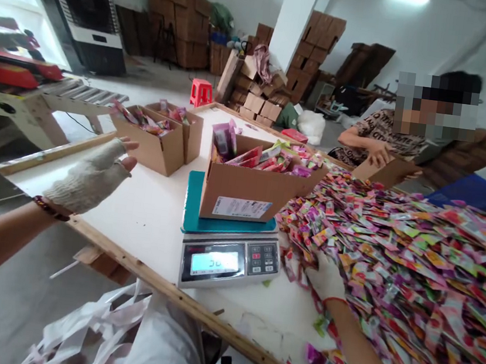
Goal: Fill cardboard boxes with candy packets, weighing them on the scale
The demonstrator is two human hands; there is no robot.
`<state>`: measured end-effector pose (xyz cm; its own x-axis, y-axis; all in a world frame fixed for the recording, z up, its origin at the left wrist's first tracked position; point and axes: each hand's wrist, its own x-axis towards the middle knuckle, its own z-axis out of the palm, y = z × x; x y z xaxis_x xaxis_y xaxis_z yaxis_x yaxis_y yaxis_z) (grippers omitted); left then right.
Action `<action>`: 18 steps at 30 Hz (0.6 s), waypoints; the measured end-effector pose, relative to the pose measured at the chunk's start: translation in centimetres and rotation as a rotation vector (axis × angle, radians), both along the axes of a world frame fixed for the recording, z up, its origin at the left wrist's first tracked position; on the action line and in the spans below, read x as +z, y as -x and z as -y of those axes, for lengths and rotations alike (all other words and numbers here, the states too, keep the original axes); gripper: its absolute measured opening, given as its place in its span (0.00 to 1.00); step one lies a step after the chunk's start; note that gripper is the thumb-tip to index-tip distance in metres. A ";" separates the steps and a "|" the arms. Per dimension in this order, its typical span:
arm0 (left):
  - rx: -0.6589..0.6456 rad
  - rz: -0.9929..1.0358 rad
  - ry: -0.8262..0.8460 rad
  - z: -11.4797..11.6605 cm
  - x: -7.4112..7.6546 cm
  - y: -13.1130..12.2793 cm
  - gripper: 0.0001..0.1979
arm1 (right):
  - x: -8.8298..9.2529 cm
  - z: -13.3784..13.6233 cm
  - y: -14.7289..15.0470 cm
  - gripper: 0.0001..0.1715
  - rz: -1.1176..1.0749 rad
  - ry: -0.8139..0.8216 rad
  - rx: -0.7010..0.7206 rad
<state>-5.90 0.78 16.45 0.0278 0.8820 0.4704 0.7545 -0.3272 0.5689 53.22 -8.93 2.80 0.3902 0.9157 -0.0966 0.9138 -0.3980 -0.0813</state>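
Working at a white, wood-edged counter (141,217) heaped at right with multicoloured plastic packets (416,244), facing a filled brown cardboard box (234,182) on a grey, teal-topped scale (230,268); holding beige-gloved left hand (93,178) with fingers wide, touching packets with white-gloved right hand (327,280), cannot tell if gripping

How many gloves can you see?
2 gloves: one on the left hand, over the table; one on the right hand, touching packets beside the scale. More could be hidden.
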 end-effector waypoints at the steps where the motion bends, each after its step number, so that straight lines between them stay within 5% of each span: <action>1: 0.001 0.016 0.009 0.3 0.7 -0.9 0.27 | 0.0 0.2 0.1 0.30 -0.019 -0.004 0.027; 5: -0.062 0.038 0.026 1.6 2.8 -4.1 0.26 | 2.5 -0.5 0.0 0.31 -0.063 0.070 0.069; 12: -0.132 0.096 0.103 3.4 4.0 -6.0 0.25 | 8.7 -2.6 -1.4 0.18 0.021 0.074 0.196; 14: -0.149 0.084 0.074 3.6 4.4 -6.3 0.24 | 12.0 -3.3 -0.7 0.18 -0.016 -0.051 0.217; 18: -0.189 0.047 -0.035 3.5 5.6 -7.1 0.20 | 21.2 -5.3 4.5 0.10 -0.414 -0.647 0.438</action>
